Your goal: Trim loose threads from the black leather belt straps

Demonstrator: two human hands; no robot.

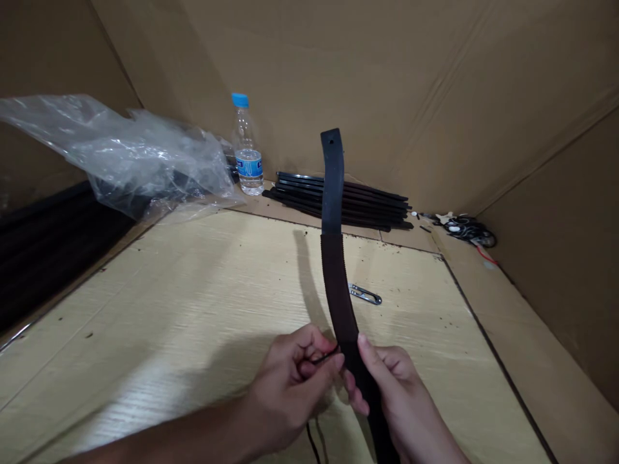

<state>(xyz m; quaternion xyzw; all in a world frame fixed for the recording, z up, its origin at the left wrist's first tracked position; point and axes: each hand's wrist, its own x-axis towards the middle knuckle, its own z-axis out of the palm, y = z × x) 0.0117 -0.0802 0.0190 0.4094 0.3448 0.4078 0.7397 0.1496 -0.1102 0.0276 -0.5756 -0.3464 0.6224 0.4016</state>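
Several brown cardboard walls (387,84) box in a pale wood-grain worktop (145,335). A crumpled clear plastic bag (120,154) sits at the far left, touching a blue-capped water bottle (247,151), and a stack of long black strips (338,203) lies just to the bottle's right against the back wall. A dark strap (333,258) stands curving upward above the worktop, its lower end gripped by the right hand (396,393). The left hand (290,386) is closed, pinching a thin black cord (324,357) beside the strap. Small metal thread snips (365,294) lie on the worktop just beyond the strap, and a tangle of cables (467,229) sits in the far right corner
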